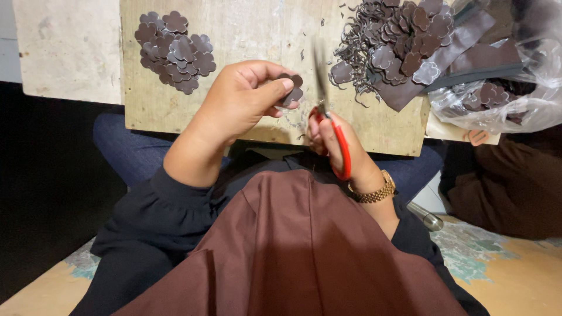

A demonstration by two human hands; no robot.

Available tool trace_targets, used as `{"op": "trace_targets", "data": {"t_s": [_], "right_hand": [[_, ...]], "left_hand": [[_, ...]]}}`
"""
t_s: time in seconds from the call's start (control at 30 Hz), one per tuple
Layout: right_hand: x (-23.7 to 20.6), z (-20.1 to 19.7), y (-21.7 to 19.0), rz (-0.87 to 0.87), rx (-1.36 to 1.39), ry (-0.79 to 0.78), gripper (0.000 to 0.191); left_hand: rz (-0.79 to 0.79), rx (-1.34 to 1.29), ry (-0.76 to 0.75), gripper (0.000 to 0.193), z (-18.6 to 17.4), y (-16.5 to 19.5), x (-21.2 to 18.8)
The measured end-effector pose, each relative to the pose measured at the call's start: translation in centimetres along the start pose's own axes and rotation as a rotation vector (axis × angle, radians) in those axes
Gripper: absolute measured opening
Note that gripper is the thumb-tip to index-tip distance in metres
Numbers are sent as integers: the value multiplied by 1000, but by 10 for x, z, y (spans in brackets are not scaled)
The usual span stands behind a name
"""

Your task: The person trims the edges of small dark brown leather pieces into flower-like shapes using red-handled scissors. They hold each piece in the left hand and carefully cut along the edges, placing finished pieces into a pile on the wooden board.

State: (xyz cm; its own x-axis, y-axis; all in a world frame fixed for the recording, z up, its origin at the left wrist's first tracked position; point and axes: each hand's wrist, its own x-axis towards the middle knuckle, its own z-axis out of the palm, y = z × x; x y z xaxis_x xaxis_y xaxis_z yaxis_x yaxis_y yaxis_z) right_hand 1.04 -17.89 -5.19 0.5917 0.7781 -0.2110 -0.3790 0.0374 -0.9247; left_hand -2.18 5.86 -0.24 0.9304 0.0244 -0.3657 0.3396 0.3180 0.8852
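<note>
- My left hand (237,105) sits just above the middle of the frame; thumb and fingertips are pinched together on a small dark brown flower-shaped cutout (291,89), which is held just above the wooden board (257,35)
- My right hand (336,143) is just right of centre, lower than the left; its fingers are curled through the red handles of a pair of scissors (333,126); the blades point up the frame, blurred, so I cannot tell how far apart they stand; the blades rise just right of the pinched cutout, and I cannot tell whether they touch it
- A gold-coloured wristwatch (374,192) wraps my right wrist, right of centre
- In the upper left of the board lies a tidy pile of cut flowers (175,52), all the same dark brown, overlapping one another
- In the upper right of the frame I see a looser heap of uncut pieces (410,41) mixed with thin curled trimmings and dark strips; it spreads over the board's right end
- At the far right a clear plastic bag (515,99) holds more brown pieces; it rests beside the board's right edge
- The lower middle of the frame is filled by a maroon cloth (281,251) over my lap; dark sleeves show on both arms
</note>
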Motion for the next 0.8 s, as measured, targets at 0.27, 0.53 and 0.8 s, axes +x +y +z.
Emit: {"op": "trace_targets", "data": {"t_s": [0.27, 0.53, 0.8], "right_hand": [[25, -14, 23, -104, 167, 76, 46], [36, -28, 27, -149, 532, 55, 52], [40, -33, 27, -218, 542, 113, 46]], "left_hand": [[75, -136, -41, 46, 7, -3, 5], [42, -480, -7, 45, 17, -4, 16], [189, -190, 268, 53, 22, -36, 37]]}}
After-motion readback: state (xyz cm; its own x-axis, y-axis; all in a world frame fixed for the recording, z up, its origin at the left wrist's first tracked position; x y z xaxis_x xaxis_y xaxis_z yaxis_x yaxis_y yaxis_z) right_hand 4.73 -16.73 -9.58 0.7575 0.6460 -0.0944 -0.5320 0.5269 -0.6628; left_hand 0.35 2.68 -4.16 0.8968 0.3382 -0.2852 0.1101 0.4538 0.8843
